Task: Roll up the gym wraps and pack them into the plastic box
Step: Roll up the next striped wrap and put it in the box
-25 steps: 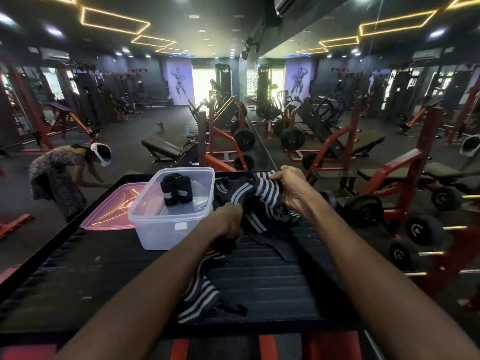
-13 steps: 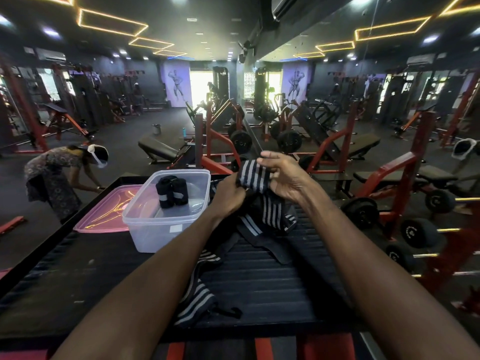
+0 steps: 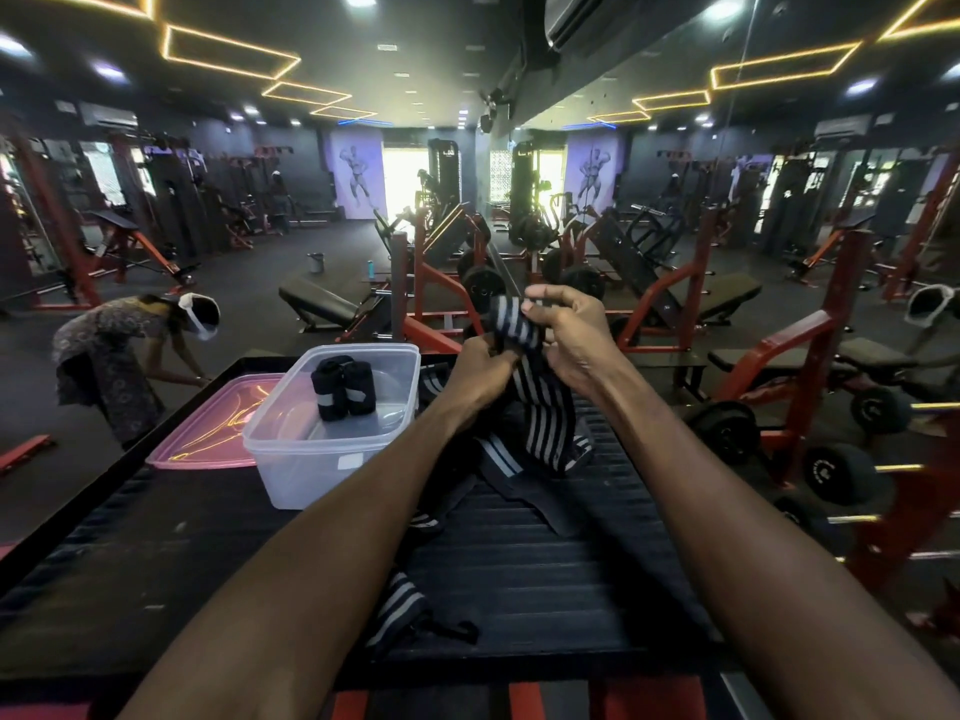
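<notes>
Both hands have lifted the striped wrap [image 3: 519, 335] off the table [image 3: 545, 563]: right hand [image 3: 569, 337] pinches its end, left hand [image 3: 480, 371] grips below. Its tail hangs loose (beside the box [image 3: 332, 459]), so a slack start could unravel.

A black gym wrap with grey stripes [image 3: 540, 407] is hanging above the black ribbed table; left of it, two rolled black wraps [image 3: 343, 387] are standing in the clear plastic box [image 3: 311, 459].
</notes>
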Tool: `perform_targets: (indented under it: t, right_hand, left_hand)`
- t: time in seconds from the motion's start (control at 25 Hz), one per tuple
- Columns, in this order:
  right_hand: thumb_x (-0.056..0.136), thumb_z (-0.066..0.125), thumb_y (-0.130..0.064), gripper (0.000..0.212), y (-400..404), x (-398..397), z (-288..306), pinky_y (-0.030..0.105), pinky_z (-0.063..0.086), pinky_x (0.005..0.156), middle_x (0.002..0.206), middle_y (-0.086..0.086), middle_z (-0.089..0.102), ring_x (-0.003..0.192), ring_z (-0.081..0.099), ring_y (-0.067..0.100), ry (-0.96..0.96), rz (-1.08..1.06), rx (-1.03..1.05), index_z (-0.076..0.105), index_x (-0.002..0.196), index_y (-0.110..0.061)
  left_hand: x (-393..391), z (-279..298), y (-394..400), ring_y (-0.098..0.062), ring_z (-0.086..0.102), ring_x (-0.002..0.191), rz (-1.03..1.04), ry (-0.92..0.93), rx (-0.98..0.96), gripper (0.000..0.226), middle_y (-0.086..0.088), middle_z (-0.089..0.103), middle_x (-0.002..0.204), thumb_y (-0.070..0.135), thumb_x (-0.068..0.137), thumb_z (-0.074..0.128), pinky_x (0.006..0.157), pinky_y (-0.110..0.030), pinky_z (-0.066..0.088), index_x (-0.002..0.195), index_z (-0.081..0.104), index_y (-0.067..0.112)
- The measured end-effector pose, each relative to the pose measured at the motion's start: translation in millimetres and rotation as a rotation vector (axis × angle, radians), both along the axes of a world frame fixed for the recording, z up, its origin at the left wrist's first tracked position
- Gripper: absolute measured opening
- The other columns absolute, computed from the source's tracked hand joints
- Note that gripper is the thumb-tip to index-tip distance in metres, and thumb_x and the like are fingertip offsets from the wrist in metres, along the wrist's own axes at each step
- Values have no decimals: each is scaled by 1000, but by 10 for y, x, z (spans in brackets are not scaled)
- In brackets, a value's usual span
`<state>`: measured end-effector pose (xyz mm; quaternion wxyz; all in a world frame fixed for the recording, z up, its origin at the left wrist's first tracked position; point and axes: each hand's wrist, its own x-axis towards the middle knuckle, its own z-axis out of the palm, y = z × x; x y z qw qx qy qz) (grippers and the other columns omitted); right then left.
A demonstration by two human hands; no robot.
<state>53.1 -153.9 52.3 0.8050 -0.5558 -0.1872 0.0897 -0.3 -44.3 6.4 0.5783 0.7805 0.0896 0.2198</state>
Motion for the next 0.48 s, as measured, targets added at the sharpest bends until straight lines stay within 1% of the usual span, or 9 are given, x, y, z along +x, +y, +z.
perform_targets:
  t: [0.04,0.08,0.16,0.2,0.24,0.28,0.36,0.4,0.48]
  right_hand:
    - [82,73,5,38,-20,2,13,38,61,82,117,22,66,101,69,32,-70,27,-28,62,118,2]
    - [78,79,0,51,-41,5,27,31,60,81,119,18,66,105,69,31,-173,39,-121,60,125,-1]
    - [71,86,-6,72,-70,-30,63,6,51,74,122,4,62,107,64,19,-416,-30,-439,54,136,-8]
    - [71,85,-6,75,-68,-32,67,-1,43,69,122,-1,59,106,59,13,-519,-108,-577,51,138,-10]
    - [73,83,-4,72,-67,-22,64,-2,39,66,120,-2,58,105,57,11,-589,-184,-650,53,138,-11]
    - [76,80,-3,62,-70,-5,61,0,39,66,116,-2,61,104,59,11,-623,-249,-658,58,133,-11]
    - [81,75,-5,36,-85,77,27,14,47,72,104,0,69,95,66,14,-622,-356,-611,70,116,-13]
    - [83,75,-8,26,-95,133,1,21,50,74,99,1,71,91,67,14,-601,-396,-607,72,108,-13]
    - [83,75,-11,16,-126,251,-73,32,56,77,94,2,72,86,68,17,-541,-423,-660,72,97,-15]
  left_hand:
    - [-2,31,-37,-25,68,87,33,-16,32,21,-14,74,97,26,98,56,76,-36,52,98,70,10]
    - [-4,56,-67,-22,65,81,51,-28,49,22,-13,73,94,24,99,53,70,-33,48,99,68,9]
    - [-24,117,-128,-19,61,68,8,-12,6,18,-11,69,83,17,99,48,58,-30,47,99,66,15]
    - [-31,120,-142,-19,59,60,-44,15,-30,18,-10,66,76,14,97,50,52,-29,46,94,67,18]
    - [-46,108,-162,-18,55,55,-110,58,-70,17,-8,64,70,11,94,54,48,-28,44,90,68,19]
    - [-56,74,-170,-15,51,52,-175,116,-101,14,-5,61,67,8,91,59,47,-27,41,87,68,17]
    - [-127,9,-203,-10,44,49,-307,234,-148,9,-1,57,64,6,92,62,47,-26,37,87,65,13]
    - [-181,-10,-230,-9,43,47,-352,292,-178,9,1,57,62,9,95,60,46,-24,40,89,64,13]
    - [-264,-15,-268,-10,54,44,-397,367,-229,13,2,64,60,13,102,52,43,-26,49,94,62,13]
